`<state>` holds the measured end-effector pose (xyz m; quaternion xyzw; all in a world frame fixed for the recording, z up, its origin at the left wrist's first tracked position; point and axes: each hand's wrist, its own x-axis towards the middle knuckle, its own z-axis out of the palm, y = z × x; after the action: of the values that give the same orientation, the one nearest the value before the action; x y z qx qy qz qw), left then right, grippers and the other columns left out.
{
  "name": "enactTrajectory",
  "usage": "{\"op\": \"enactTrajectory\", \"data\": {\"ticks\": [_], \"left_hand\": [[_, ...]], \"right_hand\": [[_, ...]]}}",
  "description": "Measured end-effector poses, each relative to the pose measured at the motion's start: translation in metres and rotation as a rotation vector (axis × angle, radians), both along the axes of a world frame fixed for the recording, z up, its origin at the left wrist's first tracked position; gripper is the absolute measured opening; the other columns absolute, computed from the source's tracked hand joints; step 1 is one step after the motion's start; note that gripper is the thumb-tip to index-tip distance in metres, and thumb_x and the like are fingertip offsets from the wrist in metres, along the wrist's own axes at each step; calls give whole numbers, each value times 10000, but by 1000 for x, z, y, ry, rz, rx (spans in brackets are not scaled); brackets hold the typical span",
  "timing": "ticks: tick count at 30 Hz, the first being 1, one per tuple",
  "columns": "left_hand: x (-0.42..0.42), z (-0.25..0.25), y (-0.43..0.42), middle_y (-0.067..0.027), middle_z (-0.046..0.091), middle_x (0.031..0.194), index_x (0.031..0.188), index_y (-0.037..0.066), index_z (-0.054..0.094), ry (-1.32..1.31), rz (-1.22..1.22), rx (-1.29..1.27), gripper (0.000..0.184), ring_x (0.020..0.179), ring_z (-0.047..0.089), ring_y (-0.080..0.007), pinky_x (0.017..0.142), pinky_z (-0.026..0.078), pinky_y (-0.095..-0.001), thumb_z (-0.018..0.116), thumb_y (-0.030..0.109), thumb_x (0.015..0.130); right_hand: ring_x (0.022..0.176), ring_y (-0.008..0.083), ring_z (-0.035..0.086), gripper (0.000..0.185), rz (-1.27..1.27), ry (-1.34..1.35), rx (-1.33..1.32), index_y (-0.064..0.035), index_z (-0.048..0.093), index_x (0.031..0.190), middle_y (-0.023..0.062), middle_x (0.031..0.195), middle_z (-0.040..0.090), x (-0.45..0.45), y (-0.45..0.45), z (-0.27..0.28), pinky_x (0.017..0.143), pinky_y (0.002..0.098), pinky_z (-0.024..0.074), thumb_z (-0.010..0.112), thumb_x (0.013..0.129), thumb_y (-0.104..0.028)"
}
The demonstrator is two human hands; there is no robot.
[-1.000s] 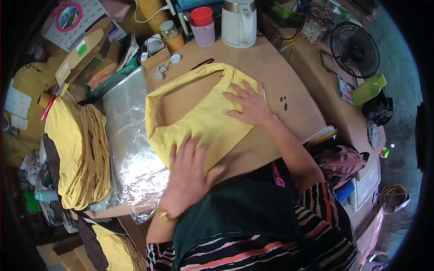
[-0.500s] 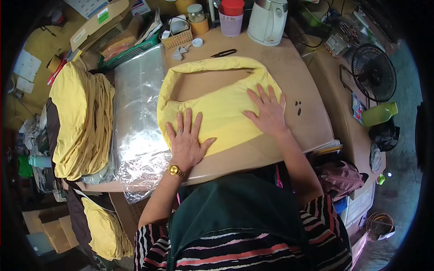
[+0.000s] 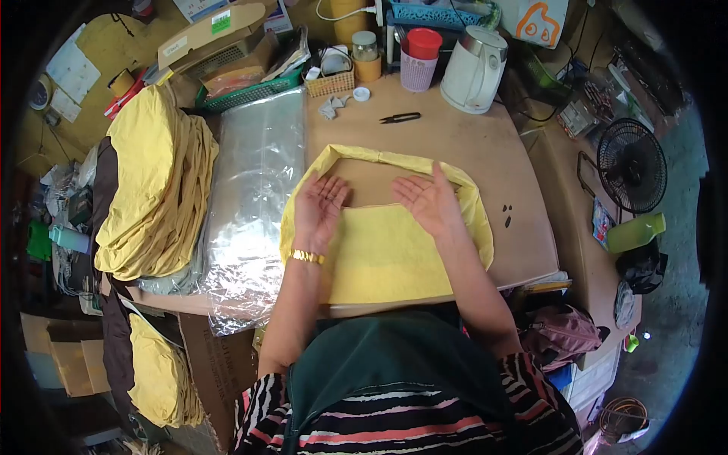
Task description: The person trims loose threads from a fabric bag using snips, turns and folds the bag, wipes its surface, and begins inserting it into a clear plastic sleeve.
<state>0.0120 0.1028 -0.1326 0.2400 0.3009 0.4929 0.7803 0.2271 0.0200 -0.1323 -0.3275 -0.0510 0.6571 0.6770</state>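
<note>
Lying flat on the brown table [image 3: 455, 140], the yellow cloth bag [image 3: 394, 258] occupies the near edge, directly in front of the wearer. Its body is a plain, pale yellow panel with a straight lower edge and a nearly straight upper opening edge. A wide, softly gathered strap of the same cloth rises from both sides and forms a closed loop; a seam crosses it near the top centre. The brown tabletop shows through the loop. Light creasing appears along the strap; the body panel is comparatively smooth.

The left hand [image 3: 317, 208] is open, palm upward, over the left side of the strap. The right hand [image 3: 431, 201] is open, palm turned up and inward, over the right side of the strap. Neither hand grips anything; contact with the cloth cannot be confirmed. Clear plastic sheets [image 3: 254, 182] lie just beside the bag, and black thread snips [image 3: 400, 118] lie beyond the strap.
</note>
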Motion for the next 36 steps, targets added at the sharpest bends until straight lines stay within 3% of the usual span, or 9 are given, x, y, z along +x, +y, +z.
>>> {"op": "enactTrajectory", "data": {"ticks": [6, 15, 21, 24, 26, 29, 32, 34, 36], "left_hand": [[-41, 2, 16, -260, 413, 1395, 1368, -103, 309, -620, 62, -325, 784, 1305, 415, -364, 1116, 306, -499, 553, 485, 909], [-49, -33, 27, -246, 510, 1323, 1271, -76, 418, -564, 94, -319, 486, 1254, 495, -351, 1078, 395, -495, 375, 343, 1030], [-3, 31, -34, -198, 504, 1369, 1325, -26, 479, 51, -88, -71, 375, 1293, 477, -275, 1074, 410, -409, 441, 135, 988], [36, 31, -89, -155, 277, 1546, 1487, 93, 303, 1186, -589, 1330, 627, 1441, 220, -349, 1140, 161, -575, 505, 357, 955], [49, 1, -100, -144, 201, 1574, 1493, 101, 291, 1481, -579, 1474, 706, 1457, 146, -357, 1120, 61, -646, 482, 480, 929], [48, -3, -94, -137, 187, 1578, 1499, 102, 279, 1581, -613, 1581, 795, 1462, 118, -348, 1121, 27, -641, 452, 588, 895], [47, -10, -95, -159, 195, 1569, 1503, 73, 242, 1588, -556, 1599, 839, 1449, 157, -371, 1115, 72, -644, 463, 595, 883], [52, -2, -97, -159, 197, 1569, 1501, 54, 237, 1571, -565, 1564, 844, 1449, 159, -370, 1118, 77, -638, 473, 576, 881], [51, 3, -99, -159, 199, 1569, 1498, 35, 231, 1562, -579, 1534, 849, 1449, 161, -369, 1121, 82, -631, 484, 558, 879]], "right_hand": [[1394, 393, 274, 936, -336, 269, 253, 131, 139, 1443, 337, 1490, 205, 69, -7, -15, 1168, 464, 202, 474, 921, -570], [1410, 375, 259, 948, -374, 483, 274, 128, 143, 1444, 328, 1494, 231, 67, -13, -14, 1162, 446, 224, 444, 920, -602], [1370, 354, 335, 789, -362, 39, 248, 105, 308, 1395, 286, 1448, 348, 60, -3, -27, 1152, 440, 252, 491, 943, -516], [1365, 324, 347, 622, -238, -259, 61, 64, 379, 1377, 244, 1438, 387, 57, 4, -39, 1135, 437, 277, 485, 975, -399], [1396, 309, 304, 604, -126, -884, -67, 55, 369, 1394, 245, 1461, 361, 35, -1, -26, 1125, 452, 280, 506, 963, -344], [1425, 304, 267, 671, 83, -2097, 156, 32, 364, 1414, 211, 1492, 340, -36, -44, -3, 1133, 527, 200, 587, 894, -329], [1444, 314, 220, 722, 620, -2340, 290, -30, 304, 1469, 149, 1543, 276, -39, -73, 7, 1151, 564, 102, 603, 871, -303], [1435, 313, 238, 742, 386, -2380, 197, -34, 295, 1471, 152, 1534, 289, 38, -74, -25, 1143, 586, 105, 604, 875, -350], [1441, 323, 210, 722, 257, -2439, -499, -12, 327, 1443, 182, 1525, 290, 87, -70, 10, 1155, 569, 83, 593, 876, -371]]}}
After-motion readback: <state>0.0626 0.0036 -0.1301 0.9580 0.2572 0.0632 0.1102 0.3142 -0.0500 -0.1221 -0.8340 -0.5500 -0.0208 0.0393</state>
